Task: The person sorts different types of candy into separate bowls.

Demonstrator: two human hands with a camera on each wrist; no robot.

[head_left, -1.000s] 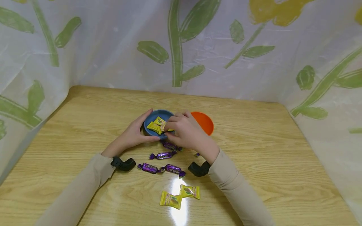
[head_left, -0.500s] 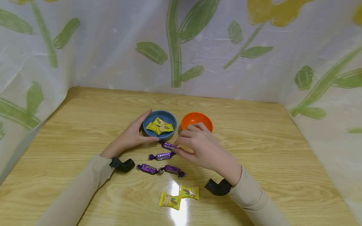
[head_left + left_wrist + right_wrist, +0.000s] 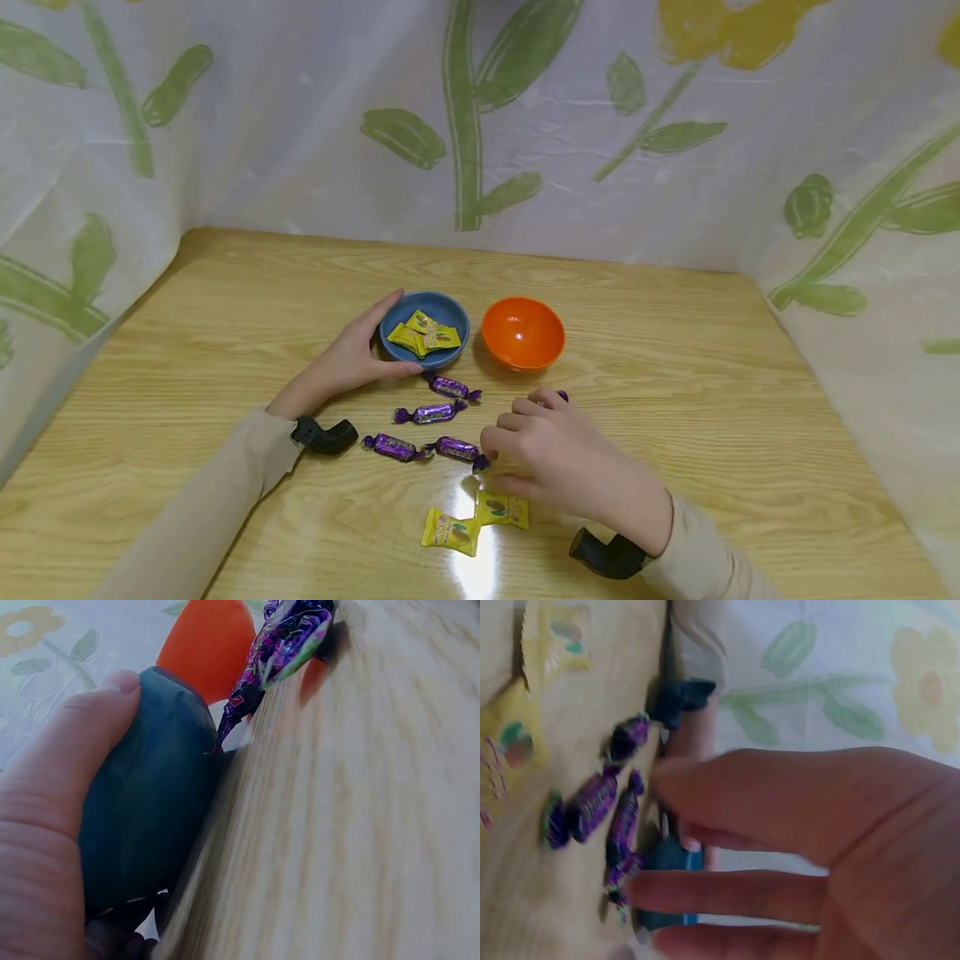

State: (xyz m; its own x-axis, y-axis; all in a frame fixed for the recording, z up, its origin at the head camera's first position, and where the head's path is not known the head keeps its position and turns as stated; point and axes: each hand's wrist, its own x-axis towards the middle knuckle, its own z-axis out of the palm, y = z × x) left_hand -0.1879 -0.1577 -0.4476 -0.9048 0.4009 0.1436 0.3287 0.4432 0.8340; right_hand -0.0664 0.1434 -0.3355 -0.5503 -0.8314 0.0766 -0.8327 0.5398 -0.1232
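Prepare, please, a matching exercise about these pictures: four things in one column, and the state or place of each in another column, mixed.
1. blue bowl
2. purple candies
3. left hand
4. orange bowl

A. lying on the table
B. no candy visible inside
C. gripping a bowl
D. containing yellow candies

Pairs: 1-D, 2-A, 3-C, 4-B

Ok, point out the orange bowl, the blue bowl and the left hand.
Orange bowl (image 3: pixel 522 335): head view, bare inside near the middle.
Blue bowl (image 3: pixel 448 311): head view, bare inner wall, far right side.
Left hand (image 3: pixel 354 353): head view, middle of the hand.
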